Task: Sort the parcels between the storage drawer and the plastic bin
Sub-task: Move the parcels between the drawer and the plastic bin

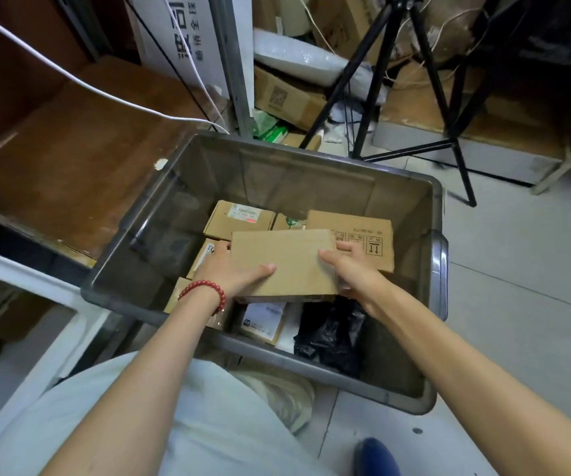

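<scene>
Our left hand (229,269) and right hand (350,267) pinch a cardboard parcel (285,257) mid-frame, thumbs atop. Slack grip — it could drop into the plastic bin (436,214).

The grey plastic bin (277,180) is open on top, with bare floor along its left wall. Cardboard parcels (242,216), a held flat cardboard box (284,262) and a black bag (332,334) crowd the rest. A tripod (454,140) stands just behind.
</scene>
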{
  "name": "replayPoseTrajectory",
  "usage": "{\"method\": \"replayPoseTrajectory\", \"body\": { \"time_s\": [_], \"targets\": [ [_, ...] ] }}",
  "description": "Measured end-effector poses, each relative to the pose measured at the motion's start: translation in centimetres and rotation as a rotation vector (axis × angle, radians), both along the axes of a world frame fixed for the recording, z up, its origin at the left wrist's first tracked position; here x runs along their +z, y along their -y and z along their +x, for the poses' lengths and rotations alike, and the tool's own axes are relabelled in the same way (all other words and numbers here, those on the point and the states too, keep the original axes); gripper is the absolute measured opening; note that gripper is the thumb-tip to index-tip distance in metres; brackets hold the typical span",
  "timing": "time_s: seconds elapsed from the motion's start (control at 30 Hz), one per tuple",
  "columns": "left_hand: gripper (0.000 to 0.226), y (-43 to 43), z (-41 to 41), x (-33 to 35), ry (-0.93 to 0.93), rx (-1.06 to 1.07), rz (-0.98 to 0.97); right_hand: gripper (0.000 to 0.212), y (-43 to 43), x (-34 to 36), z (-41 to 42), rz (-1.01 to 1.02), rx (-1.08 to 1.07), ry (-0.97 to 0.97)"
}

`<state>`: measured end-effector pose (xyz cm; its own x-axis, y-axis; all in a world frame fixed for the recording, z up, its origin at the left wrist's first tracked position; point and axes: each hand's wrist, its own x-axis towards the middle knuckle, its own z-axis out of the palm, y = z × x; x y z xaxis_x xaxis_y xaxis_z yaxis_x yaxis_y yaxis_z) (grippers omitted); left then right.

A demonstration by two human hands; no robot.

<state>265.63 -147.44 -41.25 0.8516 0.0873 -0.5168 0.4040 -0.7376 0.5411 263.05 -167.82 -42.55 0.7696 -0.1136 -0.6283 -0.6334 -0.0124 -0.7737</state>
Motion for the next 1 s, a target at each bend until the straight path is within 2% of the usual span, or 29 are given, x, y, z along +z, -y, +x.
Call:
{"method": "replayPoseTrajectory", "body": {
  "time_s": [0.1, 0.2, 0.37, 0.53, 0.63, 0.77, 0.87, 0.93, 1.0],
  "targets": [
    [0.097, -0.1, 0.2, -0.5, -0.018, -0.019, -0.010, 0.041, -0.1, -0.7, -0.2, -0.100, 0.010, 0.043],
    [0.105, -0.3, 0.5, -0.7, -0.012, -0.066, 0.092, 0.055, -0.1, -1.5, -0.9, -0.211, 0.100, 0.067],
    [0.096, -0.1, 0.7, -1.0, -0.080, -0.144, 0.093, 0.040, 0.3, -1.8, -1.2, -0.299, 0.138, 0.087],
    [0.098, -0.1, 0.7, -0.9, -0.178, -0.219, 0.096, 0.031, 1.2, -2.4, -1.7, -0.402, 0.234, 0.046],
    [0.086, 1.0, -0.2, -1.7, -0.208, -0.352, 0.138, 0.034, 1.9, -3.2, -2.5, -0.526, 0.413, -0.049],
    [0.088, 3.5, -1.9, -4.5, -0.287, -0.518, 0.114, 0.042, 1.9, -3.4, -2.9, -0.820, 0.718, -0.081],
    [0.087, 5.0, -2.6, -5.7, -0.295, -0.589, 0.138, 0.037, 0.7, -3.9, -2.9, -0.768, 0.812, -0.015],
    [0.087, 5.1, -2.6, -6.0, -0.342, -0.626, 0.149, 0.043, 0.1, -4.7, -3.3, -0.729, 0.877, 0.016],
    [0.086, 4.5, -2.5, -5.9, -0.395, -0.676, 0.155, 0.049, 0.0, -5.3, -3.4, -0.774, 0.926, 0.011]
  ]
}}
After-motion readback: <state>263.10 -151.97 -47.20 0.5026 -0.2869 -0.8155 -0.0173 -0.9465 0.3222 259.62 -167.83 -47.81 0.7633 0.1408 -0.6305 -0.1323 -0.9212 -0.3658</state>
